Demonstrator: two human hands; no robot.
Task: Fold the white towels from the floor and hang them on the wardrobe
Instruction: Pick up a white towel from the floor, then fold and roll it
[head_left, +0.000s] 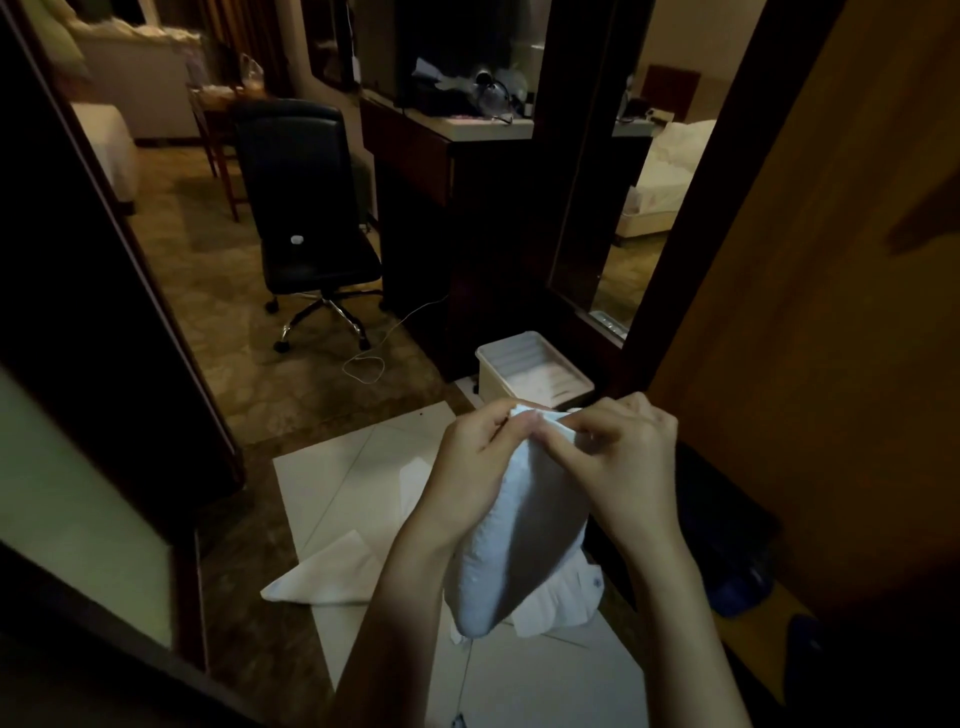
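A white towel hangs folded in front of me, held up by its top edge. My left hand pinches that edge on the left side and my right hand pinches it on the right, fingertips close together. Below, a second white towel lies spread on the pale floor tiles, and another crumpled white cloth lies under the hanging one. The brown wooden wardrobe panel stands at my right.
A white plastic bin sits on the floor just beyond my hands. A black office chair and a dark desk stand further back, with a white cable on the carpet. Dark shoes lie at the wardrobe's foot.
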